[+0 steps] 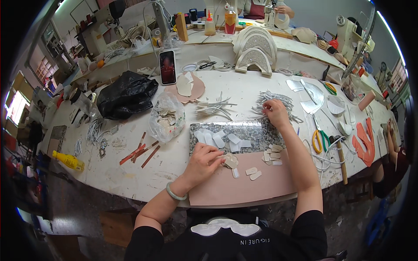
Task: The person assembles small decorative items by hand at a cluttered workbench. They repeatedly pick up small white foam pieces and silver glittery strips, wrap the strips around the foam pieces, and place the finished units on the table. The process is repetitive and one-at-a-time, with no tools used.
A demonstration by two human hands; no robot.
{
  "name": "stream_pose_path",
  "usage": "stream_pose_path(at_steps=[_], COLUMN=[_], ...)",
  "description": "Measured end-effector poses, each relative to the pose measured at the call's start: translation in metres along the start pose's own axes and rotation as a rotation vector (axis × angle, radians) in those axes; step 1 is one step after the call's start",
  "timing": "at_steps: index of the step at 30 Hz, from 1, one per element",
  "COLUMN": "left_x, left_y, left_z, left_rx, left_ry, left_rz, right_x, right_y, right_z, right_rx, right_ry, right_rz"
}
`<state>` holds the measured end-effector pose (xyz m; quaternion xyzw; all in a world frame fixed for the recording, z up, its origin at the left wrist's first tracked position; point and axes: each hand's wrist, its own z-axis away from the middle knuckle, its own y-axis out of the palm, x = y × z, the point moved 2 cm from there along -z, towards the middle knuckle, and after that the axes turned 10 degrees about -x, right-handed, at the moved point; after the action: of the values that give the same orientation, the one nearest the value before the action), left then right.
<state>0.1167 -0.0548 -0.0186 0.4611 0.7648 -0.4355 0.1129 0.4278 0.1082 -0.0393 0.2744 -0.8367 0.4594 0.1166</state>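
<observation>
My left hand (205, 163), with a pale bangle at the wrist, has its fingers bent and closed at a small pile of beige leather tabs (231, 161) on the pink-beige sheet. Farther off, my right hand (276, 114) reaches over the near edge of a bundle of silvery-grey cord pieces (278, 98). Its fingertips are pinched together there; what lies between them is too small to make out. White rounded tabs (235, 142) lie on the speckled stone slab (257, 129) between my hands. More beige tabs (272, 155) sit loosely stacked below my right forearm.
A plastic bag of beige scraps (167, 116), a black bag (126, 95) and red-brown strips (138, 151) lie to the left. A phone (167, 68) stands behind them. To the right are scissors (320, 135), a hammer (342, 162) and white cord. A person works across the table.
</observation>
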Motion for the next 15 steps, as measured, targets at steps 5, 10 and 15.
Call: stream_pose_path(at_steps=[5, 10, 15], left_x=[-0.001, -0.008, -0.024], left_y=[-0.008, -0.002, 0.015], left_z=[-0.007, -0.006, -0.011], left_rx=[-0.013, 0.074, 0.207], left_ry=[-0.059, -0.103, -0.068], left_rz=[0.010, 0.008, 0.081], right_x=[0.015, 0.062, 0.091], right_y=[-0.012, -0.048, -0.069], right_z=[0.003, 0.006, 0.040], right_rx=[-0.172, -0.171, -0.044], right_ry=[-0.121, -0.062, -0.009], right_rz=[-0.013, -0.348, -0.682])
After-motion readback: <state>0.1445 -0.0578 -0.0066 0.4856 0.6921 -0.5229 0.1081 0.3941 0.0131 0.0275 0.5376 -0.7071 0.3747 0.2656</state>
